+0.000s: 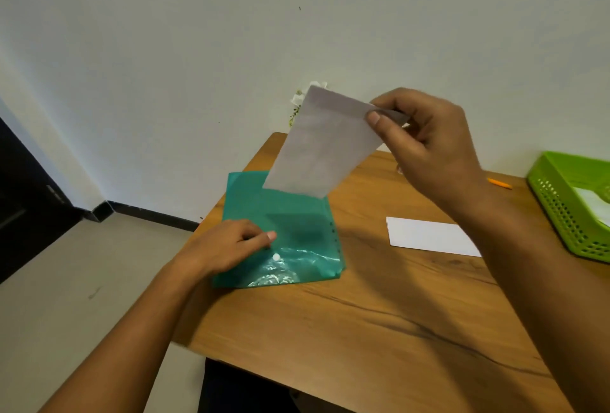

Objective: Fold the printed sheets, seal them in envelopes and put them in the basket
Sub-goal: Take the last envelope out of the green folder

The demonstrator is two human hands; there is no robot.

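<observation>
Right hand [425, 145] has the white envelope [323, 145] up in the air, over the far end of the green folder [297, 211]. I read it as an envelope from the fold line near its top, but it could be a folded sheet.

Step, as I read it: get the envelope down to the folded white sheet [432, 236], which lies flat on the worktop [379, 313] to the right of the folder.

To do it well:
- A corner pinch lets the paper swing, so lay it flat just beside the sheet before doing anything else.
- Put it flap side up with the mouth facing the sheet.
- Bring the left hand [227, 244] off the folder to spread the mouth.
- Feed the sheet in folded edge first so it doesn't snag.
- Press the flap along its full length.

Hands:
- Right: clamped on the envelope's top right corner, thumb on the near face and fingers behind. The rest of the envelope hangs free, tilted down to the left.
- Left: sits on the near left part of the folder, just beside the white snap button [276, 257]. Fingers are curled under and the thumb points right. Can't tell if it pinches the folder's flap or only presses it flat.

Basket [558, 211] is at the far right edge of the worktop, well apart from both hands, with something white inside. A pencil [500, 183] lies just left of it.
</observation>
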